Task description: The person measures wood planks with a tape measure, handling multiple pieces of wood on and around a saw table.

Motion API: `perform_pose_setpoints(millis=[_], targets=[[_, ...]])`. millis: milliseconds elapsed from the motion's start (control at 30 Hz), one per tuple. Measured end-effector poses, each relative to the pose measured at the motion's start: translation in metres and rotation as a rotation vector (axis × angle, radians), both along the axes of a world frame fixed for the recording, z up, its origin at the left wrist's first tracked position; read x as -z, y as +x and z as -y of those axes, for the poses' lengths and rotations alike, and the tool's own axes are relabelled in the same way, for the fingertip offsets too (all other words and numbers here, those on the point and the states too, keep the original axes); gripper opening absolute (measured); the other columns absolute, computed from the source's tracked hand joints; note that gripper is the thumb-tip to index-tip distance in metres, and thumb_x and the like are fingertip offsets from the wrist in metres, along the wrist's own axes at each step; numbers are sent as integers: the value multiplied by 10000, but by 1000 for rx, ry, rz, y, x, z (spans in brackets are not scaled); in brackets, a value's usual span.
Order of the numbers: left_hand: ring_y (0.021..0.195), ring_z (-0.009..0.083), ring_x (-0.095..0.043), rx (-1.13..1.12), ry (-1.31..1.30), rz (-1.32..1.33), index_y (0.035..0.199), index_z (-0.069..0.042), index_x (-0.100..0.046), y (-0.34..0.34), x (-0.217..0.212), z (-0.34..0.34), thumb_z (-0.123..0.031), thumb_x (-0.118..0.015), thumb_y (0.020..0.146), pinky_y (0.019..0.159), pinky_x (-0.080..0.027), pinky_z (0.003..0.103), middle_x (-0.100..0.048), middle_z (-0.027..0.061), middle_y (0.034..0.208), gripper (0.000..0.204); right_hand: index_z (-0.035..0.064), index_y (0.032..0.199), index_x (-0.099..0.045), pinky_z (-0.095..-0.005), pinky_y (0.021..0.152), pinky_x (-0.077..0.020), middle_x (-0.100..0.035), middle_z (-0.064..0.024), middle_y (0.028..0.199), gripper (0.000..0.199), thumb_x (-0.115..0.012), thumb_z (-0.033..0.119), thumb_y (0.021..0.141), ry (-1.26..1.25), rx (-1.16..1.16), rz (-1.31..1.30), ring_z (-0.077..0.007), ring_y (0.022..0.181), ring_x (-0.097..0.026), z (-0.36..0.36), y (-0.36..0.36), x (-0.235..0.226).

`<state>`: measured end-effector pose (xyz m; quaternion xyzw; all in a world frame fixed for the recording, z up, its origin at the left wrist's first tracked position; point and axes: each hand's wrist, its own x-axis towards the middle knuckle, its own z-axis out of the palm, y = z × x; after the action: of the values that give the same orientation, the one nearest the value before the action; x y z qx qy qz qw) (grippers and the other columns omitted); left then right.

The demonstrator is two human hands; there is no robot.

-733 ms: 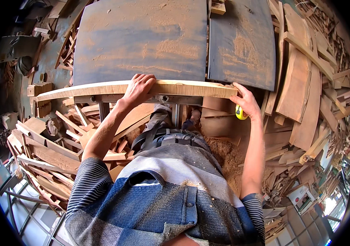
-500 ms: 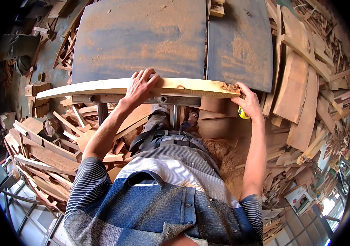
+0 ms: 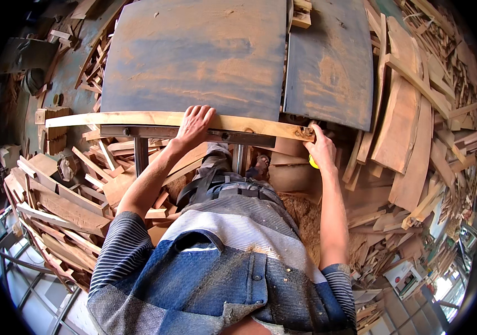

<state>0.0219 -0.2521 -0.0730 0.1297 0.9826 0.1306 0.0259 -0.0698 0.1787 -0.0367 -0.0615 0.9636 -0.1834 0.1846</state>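
Note:
A long, narrow wooden board (image 3: 132, 118) lies across the front edge of the dusty metal tabletop (image 3: 194, 61). My left hand (image 3: 195, 124) is closed over its middle, knuckles up, fingers over the far side. At the board's right end, beside a dark knot, my right hand (image 3: 322, 146) grips with its fingers. A small yellow rounded thing (image 3: 313, 162) shows under that palm, mostly covered, so I cannot make out its kind.
A metal rail (image 3: 160, 132) on posts runs below the tabletop's front edge. Offcuts (image 3: 65, 195) are heaped at left. Wide planks (image 3: 397, 111) lean at right among more scraps. Sawdust (image 3: 300, 218) covers the floor by my legs. A small wood block (image 3: 301, 17) sits on the tabletop's far part.
The board has shifted left, and its right end has come nearer to me. My right hand moved left with that end. My left hand now lies flatter over the board.

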Motion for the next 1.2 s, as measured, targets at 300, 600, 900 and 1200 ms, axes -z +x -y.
perform_pose_setpoints(millis=[300,600,900,1200], targets=[[1070,294,-645,-48,905,648,1269,12,-604,10,-93,-98,-253,-710,950,932,-526,398,-675,179,1141,428,21,1537,-355,-413,905,-508,-673,-195,1203,909,-681,588,906,-730,374,522,-262,1069,-651,50,52,-70],[963,142,-634,69,1270,1037,1198,31,-663,8,-91,-139,-266,-702,984,871,-535,332,-733,95,1049,368,-7,1577,-266,-400,1210,-251,-336,-260,1591,986,-467,731,955,-818,132,672,-343,1496,-301,94,75,-66],[829,225,-696,171,1184,671,1112,29,-667,18,-88,-135,-168,-741,883,746,-551,374,-734,174,947,311,-1,1565,-327,-380,1213,-241,-345,-173,1608,863,-397,664,1020,-801,121,620,-271,1484,-316,114,82,-61],[829,221,-675,11,1134,500,1039,1,-675,29,-78,-147,-235,-836,802,731,-530,359,-713,124,921,371,17,1585,-277,-415,1219,-245,-289,-186,1638,945,-370,736,979,-787,117,742,-308,1503,-289,93,80,-72]])
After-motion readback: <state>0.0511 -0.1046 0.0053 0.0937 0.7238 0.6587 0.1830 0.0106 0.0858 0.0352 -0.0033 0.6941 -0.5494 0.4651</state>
